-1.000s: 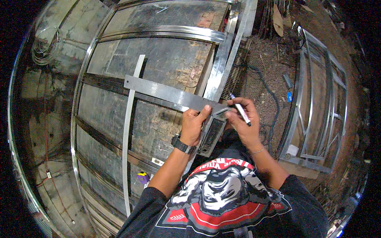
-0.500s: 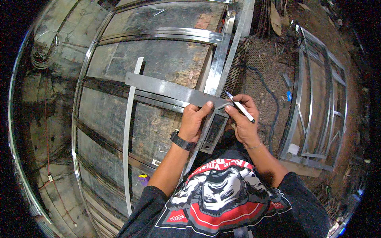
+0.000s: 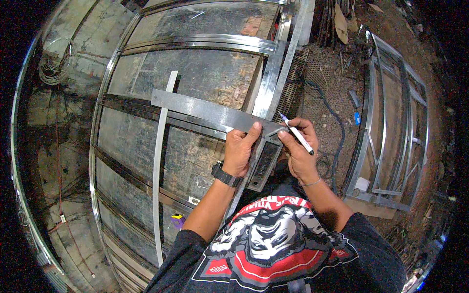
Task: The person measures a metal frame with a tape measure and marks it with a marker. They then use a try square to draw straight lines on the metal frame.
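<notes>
A metal try square lies across the steel frame, its wide blade (image 3: 205,108) reaching left over the bars and its dark stock (image 3: 264,166) pointing toward me. My left hand (image 3: 238,149) is closed on the square near the corner, thumb pressed on top of the blade. Between the fingers of my right hand (image 3: 302,149) is a white marker pen (image 3: 299,135), slanting, with its dark end toward me. The right thumb and fingertips also touch the square's corner. Under the blade runs a long, narrow flat metal bar (image 3: 159,171).
The steel frame (image 3: 195,45) rests over worn boards. A purple and yellow tape measure (image 3: 177,220) sits left of my left forearm. At right, a second metal frame (image 3: 391,122), a black cable (image 3: 334,117) and a blue object (image 3: 357,118) are on the ground. Coiled wire (image 3: 56,61) is at far left.
The far end of the square's blade has shifted slightly left. Both hands keep their hold and have barely moved.
</notes>
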The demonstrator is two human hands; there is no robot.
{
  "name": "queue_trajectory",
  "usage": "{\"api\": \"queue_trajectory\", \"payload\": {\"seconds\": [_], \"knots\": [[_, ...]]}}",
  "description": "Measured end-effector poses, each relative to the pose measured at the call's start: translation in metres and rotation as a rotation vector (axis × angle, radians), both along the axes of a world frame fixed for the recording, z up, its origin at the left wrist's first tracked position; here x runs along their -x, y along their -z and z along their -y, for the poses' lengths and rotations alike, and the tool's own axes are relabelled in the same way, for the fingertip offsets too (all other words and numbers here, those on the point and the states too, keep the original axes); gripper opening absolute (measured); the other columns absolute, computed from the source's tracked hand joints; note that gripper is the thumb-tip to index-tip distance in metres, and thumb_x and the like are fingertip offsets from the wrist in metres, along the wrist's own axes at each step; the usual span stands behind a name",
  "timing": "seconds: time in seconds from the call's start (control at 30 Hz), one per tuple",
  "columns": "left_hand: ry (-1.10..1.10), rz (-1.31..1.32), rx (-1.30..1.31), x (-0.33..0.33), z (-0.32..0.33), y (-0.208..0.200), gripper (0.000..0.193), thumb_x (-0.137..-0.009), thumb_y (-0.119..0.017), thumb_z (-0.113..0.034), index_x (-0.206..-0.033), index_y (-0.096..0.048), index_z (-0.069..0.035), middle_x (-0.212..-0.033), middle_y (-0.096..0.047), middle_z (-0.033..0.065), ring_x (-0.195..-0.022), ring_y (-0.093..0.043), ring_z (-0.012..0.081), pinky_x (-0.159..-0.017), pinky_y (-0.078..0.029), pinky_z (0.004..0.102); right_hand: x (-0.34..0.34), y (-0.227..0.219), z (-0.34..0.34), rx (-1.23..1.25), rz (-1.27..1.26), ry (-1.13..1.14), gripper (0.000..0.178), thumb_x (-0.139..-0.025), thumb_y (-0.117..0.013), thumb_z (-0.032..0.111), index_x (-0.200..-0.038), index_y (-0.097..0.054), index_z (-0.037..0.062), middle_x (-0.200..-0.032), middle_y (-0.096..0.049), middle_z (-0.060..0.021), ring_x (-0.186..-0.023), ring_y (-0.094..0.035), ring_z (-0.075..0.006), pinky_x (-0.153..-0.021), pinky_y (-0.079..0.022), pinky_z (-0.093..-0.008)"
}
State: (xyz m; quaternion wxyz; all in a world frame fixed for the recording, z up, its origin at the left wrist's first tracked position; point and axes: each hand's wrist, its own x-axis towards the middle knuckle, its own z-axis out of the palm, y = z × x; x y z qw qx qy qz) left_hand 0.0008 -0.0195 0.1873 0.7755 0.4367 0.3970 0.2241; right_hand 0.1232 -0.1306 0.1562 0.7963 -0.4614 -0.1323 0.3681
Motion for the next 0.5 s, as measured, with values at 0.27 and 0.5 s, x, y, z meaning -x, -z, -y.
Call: {"api": "queue_trajectory", "payload": {"seconds": [0.27,0.5], "knots": [[-0.039,0.02,0.015,-0.004,0.002,-0.006,0.029,-0.095,-0.077,-0.035,-0.086,-0.073,-0.008,-0.082,-0.071,-0.003,-0.067,-0.059,0.0075,-0.062,-0.045,0.0269,0.0,0.001,-0.001,-0.019,-0.019,-0.002,0.036,-0.089,-0.077,-0.003,-0.119,-0.058,0.0037,-0.111,-0.069,-0.008,-0.099,-0.067,-0.0132,-0.091,-0.055,-0.027],[-0.015,0.021,0.012,0.0,0.0,0.004,0.03,-0.096,-0.076,-0.035,-0.09,-0.073,-0.006,-0.087,-0.073,0.0,-0.073,-0.064,0.0097,-0.067,-0.05,0.0279,0.0,-0.001,0.001,0.013,-0.03,-0.016,0.035,-0.089,-0.076,-0.003,-0.119,-0.058,0.0035,-0.11,-0.069,-0.0073,-0.098,-0.067,-0.0124,-0.09,-0.055,-0.0265]]}}
